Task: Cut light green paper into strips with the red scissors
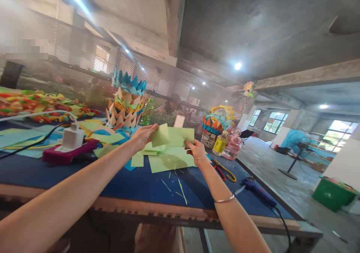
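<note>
My left hand (144,136) pinches a light green square of paper (159,135) by its left edge. With thumb and fingers closed, my right hand (197,151) grips another light green paper piece (180,136) at its lower right. The two pieces overlap in front of me above the table. Under them lies a larger light green sheet (168,161), partly hidden by the held paper. Thin green paper offcuts (181,191) are scattered on the blue tabletop. Red-and-yellow handled scissors or pliers (225,170) lie right of my right hand; their working end is hidden.
A purple power strip (70,151) with a white plug stands left. Behind are stacked folded-paper crowns (126,103), a paper basket (215,122), a yellow-labelled bottle (220,143) and a pink jug (233,146). A blue corded hot tool (260,193) lies near the right edge.
</note>
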The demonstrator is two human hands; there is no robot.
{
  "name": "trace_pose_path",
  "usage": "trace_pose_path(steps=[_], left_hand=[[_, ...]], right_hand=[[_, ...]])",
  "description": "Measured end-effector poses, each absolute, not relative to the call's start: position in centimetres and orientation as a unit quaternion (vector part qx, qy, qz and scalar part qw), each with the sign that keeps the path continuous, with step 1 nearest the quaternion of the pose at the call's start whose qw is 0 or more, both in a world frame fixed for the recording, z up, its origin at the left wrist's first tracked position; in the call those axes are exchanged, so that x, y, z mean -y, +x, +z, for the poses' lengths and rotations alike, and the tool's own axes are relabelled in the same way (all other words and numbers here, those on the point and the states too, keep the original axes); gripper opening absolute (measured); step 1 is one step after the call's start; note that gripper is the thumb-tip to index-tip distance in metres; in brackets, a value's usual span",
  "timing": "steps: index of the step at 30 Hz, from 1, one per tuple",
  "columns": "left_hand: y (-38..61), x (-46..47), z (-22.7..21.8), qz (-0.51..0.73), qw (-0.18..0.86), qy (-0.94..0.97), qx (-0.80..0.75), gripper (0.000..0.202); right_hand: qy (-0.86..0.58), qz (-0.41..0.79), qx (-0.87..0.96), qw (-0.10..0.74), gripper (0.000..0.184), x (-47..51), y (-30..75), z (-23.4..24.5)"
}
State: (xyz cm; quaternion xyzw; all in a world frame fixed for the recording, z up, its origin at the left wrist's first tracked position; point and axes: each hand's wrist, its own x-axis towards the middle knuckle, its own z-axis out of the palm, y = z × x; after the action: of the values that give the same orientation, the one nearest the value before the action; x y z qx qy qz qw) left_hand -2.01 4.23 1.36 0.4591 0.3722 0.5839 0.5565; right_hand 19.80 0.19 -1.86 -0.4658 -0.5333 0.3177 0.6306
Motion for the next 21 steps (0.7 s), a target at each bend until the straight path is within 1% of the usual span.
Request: trace_pose_path(steps=[4, 9, 12, 16, 21], left_hand=[[-2.3, -4.3, 1.4, 0.575, 0.523, 0.46, -0.43, 0.021], [-2.0, -4.4, 1.0, 0.57, 0.48, 0.516, -0.422, 0.02], [-1.7, -4.3, 1.1, 0.569, 0.493, 0.533, -0.386, 0.009], [-1.4, -4.0, 0.9, 0.565, 0.512, 0.542, -0.355, 0.022], [-1.2, -4.2, 0.4, 0.592, 0.572, 0.474, -0.312, 0.026]], right_hand=[[-0.468, 0.304, 0.524, 0.643, 0.027, -0.1, 19.9, -1.8], [-0.469, 0.297, 0.527, 0.643, 0.023, 0.1, 19.5, -1.8], [-0.472, 0.294, 0.526, 0.644, 0.024, 0.1, 19.5, -1.8], [-0.468, 0.298, 0.535, 0.637, 0.025, 0.1, 19.4, -2.0], [-0.453, 0.321, 0.545, 0.628, 0.027, 0.3, 18.8, -2.2]])
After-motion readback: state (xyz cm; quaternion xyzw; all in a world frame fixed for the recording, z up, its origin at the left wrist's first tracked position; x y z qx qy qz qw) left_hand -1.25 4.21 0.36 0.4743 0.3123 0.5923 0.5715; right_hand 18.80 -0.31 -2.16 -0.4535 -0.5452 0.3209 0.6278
